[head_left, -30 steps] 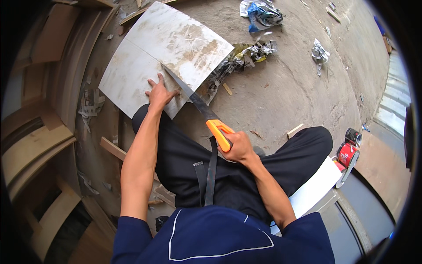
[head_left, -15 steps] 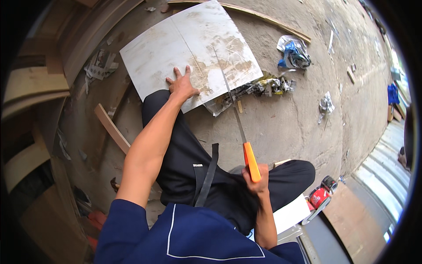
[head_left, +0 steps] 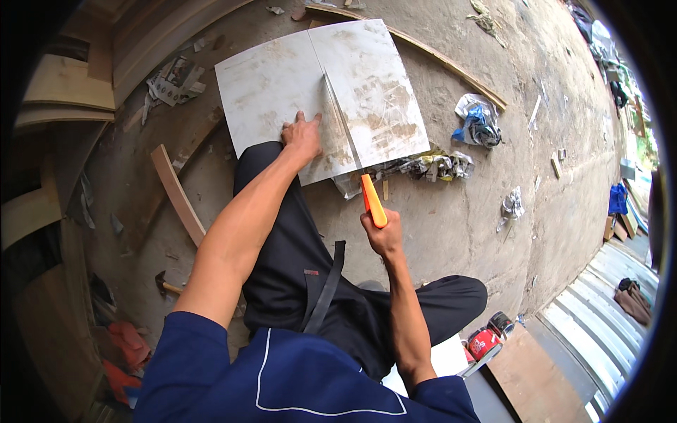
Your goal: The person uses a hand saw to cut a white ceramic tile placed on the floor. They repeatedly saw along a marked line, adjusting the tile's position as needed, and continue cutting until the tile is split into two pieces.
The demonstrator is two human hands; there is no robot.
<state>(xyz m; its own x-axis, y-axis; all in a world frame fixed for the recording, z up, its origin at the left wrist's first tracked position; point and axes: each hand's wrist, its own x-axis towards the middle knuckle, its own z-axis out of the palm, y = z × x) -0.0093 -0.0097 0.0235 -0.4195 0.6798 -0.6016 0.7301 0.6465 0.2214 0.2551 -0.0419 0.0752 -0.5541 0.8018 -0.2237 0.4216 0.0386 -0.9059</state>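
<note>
A scuffed white board (head_left: 264, 84) with brown smears lies in front of me, its near left corner by my knee. Flat on it presses my left hand (head_left: 304, 138), fingers spread. My right hand (head_left: 383, 231) is wrapped round the orange and yellow handle of a hand saw (head_left: 343, 123). The saw's blade slants across the right part of the board, its tip toward the far side. A thin dark line runs from the board's far edge toward the blade tip. Whether the teeth sit inside a cut, I cannot tell.
Crumpled foil and paper (head_left: 430, 166) stick out beneath the board's near right edge. A long wood strip (head_left: 451, 63) lies behind it. Blue and clear plastic (head_left: 479, 121) rests to the right. A curved wood piece (head_left: 176, 194) and a hammer (head_left: 166, 283) are at my left, red tape (head_left: 484, 343) at lower right.
My right hand has pushed the saw forward and to the left, so the handle is now near the board's near edge. The left hand remains flat on the board. The view has shifted slightly.
</note>
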